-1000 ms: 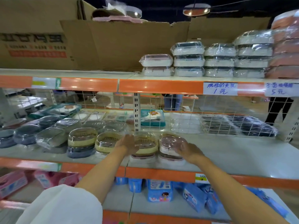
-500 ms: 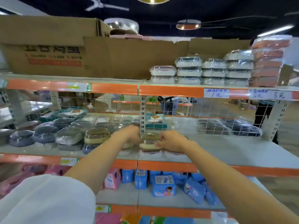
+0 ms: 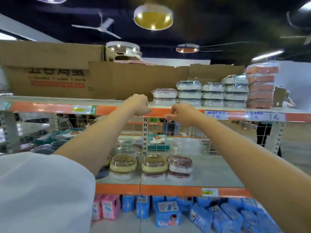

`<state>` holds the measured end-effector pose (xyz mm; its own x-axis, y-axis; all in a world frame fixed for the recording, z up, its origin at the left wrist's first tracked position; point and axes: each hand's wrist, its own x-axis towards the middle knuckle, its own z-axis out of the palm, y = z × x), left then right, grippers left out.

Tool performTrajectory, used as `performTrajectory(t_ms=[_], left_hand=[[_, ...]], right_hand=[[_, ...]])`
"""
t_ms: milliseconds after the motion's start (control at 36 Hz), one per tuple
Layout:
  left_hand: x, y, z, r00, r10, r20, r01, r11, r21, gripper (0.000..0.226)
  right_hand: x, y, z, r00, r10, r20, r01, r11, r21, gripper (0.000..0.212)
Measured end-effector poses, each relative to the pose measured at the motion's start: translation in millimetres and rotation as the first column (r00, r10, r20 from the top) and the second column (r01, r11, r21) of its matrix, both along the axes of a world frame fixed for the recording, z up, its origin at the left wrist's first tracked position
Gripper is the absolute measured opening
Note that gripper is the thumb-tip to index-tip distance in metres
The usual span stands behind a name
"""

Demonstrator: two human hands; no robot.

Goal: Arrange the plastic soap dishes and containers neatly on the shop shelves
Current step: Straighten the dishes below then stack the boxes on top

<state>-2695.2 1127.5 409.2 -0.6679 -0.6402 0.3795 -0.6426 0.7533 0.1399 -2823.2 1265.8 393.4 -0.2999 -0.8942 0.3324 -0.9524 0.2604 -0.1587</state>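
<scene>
Both my hands are raised in front of the orange edge of the top shelf (image 3: 50, 107). My left hand (image 3: 138, 105) is curled like a fist and holds nothing that I can see. My right hand (image 3: 180, 113) hangs just right of it, fingers loosely bent, empty. On the middle shelf (image 3: 210, 172) below stand two yellow oval soap dishes (image 3: 122, 163) (image 3: 154, 163) and a pink soap dish (image 3: 180, 163), each stacked on another. Wrapped white containers (image 3: 189, 93) are piled in several stacks on the top shelf, just behind my hands.
A large cardboard box (image 3: 50, 73) fills the top shelf's left. A pink wrapped stack (image 3: 260, 88) stands at its right. Dark dishes (image 3: 43, 148) lie at middle left behind my left arm. A wire mesh divider (image 3: 185, 137) backs the middle shelf. Blue packs (image 3: 166, 214) fill the bottom shelf.
Both hands let go of the soap dishes on the middle shelf and rose to the top shelf's edge. The view tilted upward.
</scene>
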Motion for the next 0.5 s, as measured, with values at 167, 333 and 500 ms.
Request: performTrajectory(t_ms=[167,333,500], left_hand=[[-24.7,-19.5,10.4,0.974,0.094,-0.207,-0.073,0.991,0.109,0.031],[-59.5,-41.5,20.0,0.960,0.121,-0.254,-0.055,0.966,0.252,0.033],[-101.1,-71.2,29.0,0.956,0.172,-0.239,-0.103,0.956,0.276,0.038]], right_hand=[[-35.6,-2.8,21.7,0.998,-0.038,0.057,0.045,0.991,-0.125,0.052],[-93.0,-17.8,33.8,0.982,-0.092,0.168,0.125,0.972,-0.197,0.056],[-152.9,-34.4,37.0,0.966,-0.141,0.216,0.182,0.966,-0.185,0.045]])
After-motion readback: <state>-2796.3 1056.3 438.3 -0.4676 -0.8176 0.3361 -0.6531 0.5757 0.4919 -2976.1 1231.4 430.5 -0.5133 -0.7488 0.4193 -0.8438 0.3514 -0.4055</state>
